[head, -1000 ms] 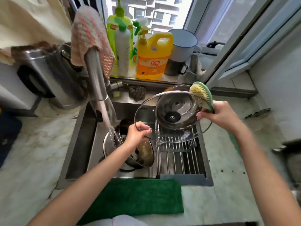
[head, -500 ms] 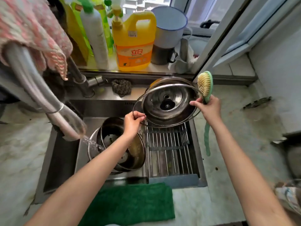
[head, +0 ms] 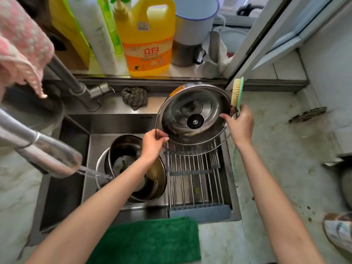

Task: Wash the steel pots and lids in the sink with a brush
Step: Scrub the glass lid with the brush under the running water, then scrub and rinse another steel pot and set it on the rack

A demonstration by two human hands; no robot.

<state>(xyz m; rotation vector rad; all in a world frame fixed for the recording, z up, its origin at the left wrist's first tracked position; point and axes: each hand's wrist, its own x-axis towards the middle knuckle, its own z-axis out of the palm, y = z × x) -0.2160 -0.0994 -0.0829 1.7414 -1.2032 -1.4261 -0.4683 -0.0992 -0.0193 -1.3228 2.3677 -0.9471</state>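
Note:
A glass lid (head: 192, 138) with a steel rim is held above the drying rack (head: 194, 180) at the right of the sink. My left hand (head: 152, 143) pinches its left rim. My right hand (head: 239, 123) grips the green brush (head: 237, 92), bristles up, and its fingers touch the lid's right rim. Through the glass I see a steel pot (head: 198, 111) with a black knob. Stacked steel pots (head: 133, 168) sit in the sink basin (head: 62, 187) under my left forearm.
The faucet (head: 51, 161) at left runs water into the stacked pots. A yellow detergent jug (head: 146, 39), bottles and a white enamel mug (head: 194, 18) line the sill. A scouring pad (head: 134, 98) lies behind the sink. A green cloth (head: 148, 239) covers the front edge.
My view has moved closer and lower over the sink. The lid has shifted slightly right over the rack, and the brush now stands more upright beside its right rim.

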